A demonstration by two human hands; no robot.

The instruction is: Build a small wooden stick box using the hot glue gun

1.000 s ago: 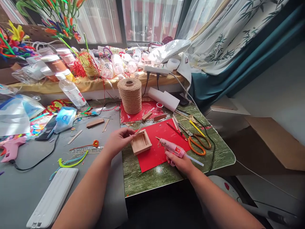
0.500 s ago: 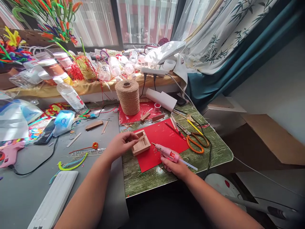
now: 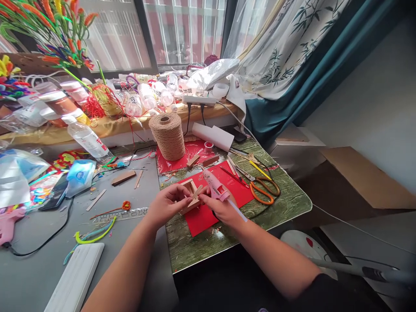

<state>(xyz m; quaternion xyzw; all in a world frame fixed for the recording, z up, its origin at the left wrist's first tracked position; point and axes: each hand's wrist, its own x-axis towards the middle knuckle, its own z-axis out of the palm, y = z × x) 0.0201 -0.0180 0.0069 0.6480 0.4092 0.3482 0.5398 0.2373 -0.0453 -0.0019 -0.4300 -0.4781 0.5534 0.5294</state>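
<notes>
A small box made of wooden sticks sits on the red sheet, partly hidden by my fingers. My left hand is closed over the box, pinching a short, thin wooden stick between thumb and fingers. Wrapped in my right hand is a pink hot glue gun, its nozzle pointing up and left, away from the box. A translucent glue stick juts from its rear. My right fingertips are at the wooden stick, close to my left fingertips.
Orange-handled scissors and pencils lie right of the red sheet. Behind it stands a big spool of twine. Wood pieces, a clear ruler and a white bar-shaped case lie on the left. Bottles and jars crowd the windowsill.
My right hand has brought the glue gun left to the box and tipped its nozzle upward. Both hands now meet at the stick. The view has shifted slightly.
</notes>
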